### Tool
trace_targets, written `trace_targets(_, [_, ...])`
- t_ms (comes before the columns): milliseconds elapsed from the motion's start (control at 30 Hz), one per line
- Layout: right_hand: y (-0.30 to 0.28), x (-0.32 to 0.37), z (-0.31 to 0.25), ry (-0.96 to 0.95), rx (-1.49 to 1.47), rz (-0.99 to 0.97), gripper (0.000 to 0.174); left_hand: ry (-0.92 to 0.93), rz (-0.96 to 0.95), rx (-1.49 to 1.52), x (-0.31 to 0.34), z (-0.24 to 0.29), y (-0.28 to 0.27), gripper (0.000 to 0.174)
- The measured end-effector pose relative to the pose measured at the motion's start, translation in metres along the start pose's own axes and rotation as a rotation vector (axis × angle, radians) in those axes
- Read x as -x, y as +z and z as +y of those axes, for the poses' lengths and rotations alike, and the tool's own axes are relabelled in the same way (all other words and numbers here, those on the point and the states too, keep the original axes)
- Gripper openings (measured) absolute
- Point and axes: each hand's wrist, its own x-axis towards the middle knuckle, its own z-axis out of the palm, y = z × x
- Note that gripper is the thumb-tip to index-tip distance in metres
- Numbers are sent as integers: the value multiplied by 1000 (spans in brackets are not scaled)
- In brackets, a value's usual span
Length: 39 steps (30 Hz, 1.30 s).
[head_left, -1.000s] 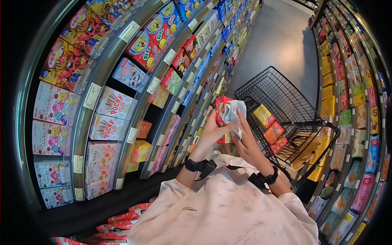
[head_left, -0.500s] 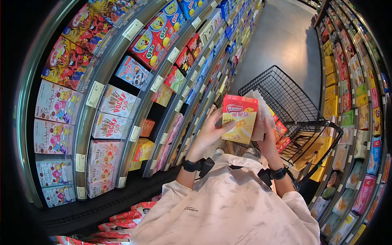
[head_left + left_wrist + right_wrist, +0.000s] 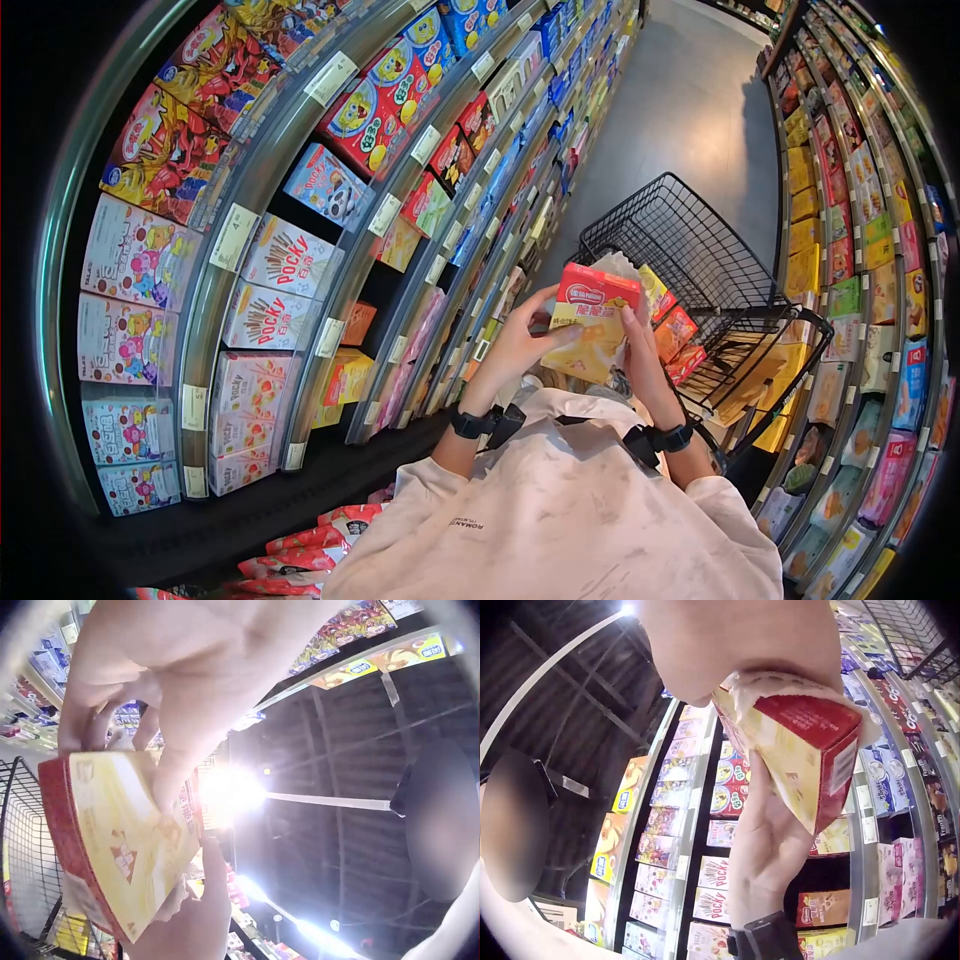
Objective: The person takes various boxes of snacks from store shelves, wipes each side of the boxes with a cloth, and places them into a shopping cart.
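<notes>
A red and yellow snack box (image 3: 585, 318) is held upright in front of the chest, its printed front facing the person. The left hand (image 3: 518, 338) grips its left side, thumb across the front. On the right side, the right hand (image 3: 645, 358) pinches the box with its thumb on the front edge. A pale, thin cloth (image 3: 622, 266) shows behind the box's top right corner. From the right wrist view, the cloth (image 3: 776, 684) lies bunched between the right hand (image 3: 742, 649) and the box (image 3: 795, 742); most right fingers are hidden there.
A black wire shopping cart (image 3: 705, 215) stands just beyond the hands, with several snack boxes (image 3: 674, 330) inside. Packed shelves of Pocky boxes (image 3: 290, 255) and other sweets rise at left. Another stocked shelf (image 3: 860, 240) lines the right, and a grey aisle floor (image 3: 690, 90) runs ahead.
The box has turned from its red side to show its printed front, then moved slightly right and down. The cloth went from its near face to behind it, and the right thumb now lies on the front.
</notes>
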Motion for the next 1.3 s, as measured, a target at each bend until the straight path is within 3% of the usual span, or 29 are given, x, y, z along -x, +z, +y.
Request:
trace_targets(33, [2, 0, 3, -12, -48, 38, 75, 8, -10, 0, -1, -6, -1, 67])
trace_targets(100, [8, 3, -4, -31, -43, 31, 75, 91, 176, -62, -2, -14, -3, 62])
trace_targets(267, [-10, 11, 14, 143, -281, -154, 79, -14, 113, 168, 4, -3, -18, 56])
trace_targets(300, [0, 15, 2, 130, -230, -126, 86, -19, 107, 206, 6, -2, -20, 55])
trace_targets(433, [6, 18, 0, 171, -201, -168, 80, -9, 79, 348, 11, -7, -31, 53])
trace_targets(500, [25, 17, -12, 71, 25, -91, 77, -19, 62, 380, 14, -12, -37, 54])
trace_targets(633, [41, 10, -19, 26, 179, -112, 78, -24, 23, 362, 20, -15, -49, 57])
trace_targets(700, [24, 12, -5, 283, 408, -170, 68, -48, -48, 381, 20, -22, -56, 58])
trace_targets(733, [27, 17, 0, 291, 410, -159, 68, -72, -121, 392, 21, -25, -59, 58])
trace_targets(833, [50, 22, 13, 86, 227, 27, 61, -154, -221, 321, 20, -18, -64, 62])
trace_targets(1000, [50, 24, 16, 19, 197, 108, 49, -104, -247, 242, 4, -35, -47, 59])
trace_targets(1100, [30, 29, 25, -43, 302, 267, 44, -152, -220, 258, -5, -33, -37, 61])
trace_targets(1133, [20, 32, 22, -54, 302, 276, 44, -145, -232, 253, -8, -33, -33, 61])
trace_targets(1200, [5, 34, 9, 106, 307, 267, 47, -139, -186, 183, -14, -31, -29, 63])
trace_targets(1233, [-3, 35, 11, 24, 293, 313, 43, -125, -183, 144, -18, -28, -27, 61])
trace_targets(1267, [-16, 37, 10, 16, 286, 308, 43, -120, -179, 135, -23, -27, -22, 61])
trace_targets(1300, [-34, 41, 6, 60, 259, 423, 42, -134, -122, 153, -28, -26, -17, 60])
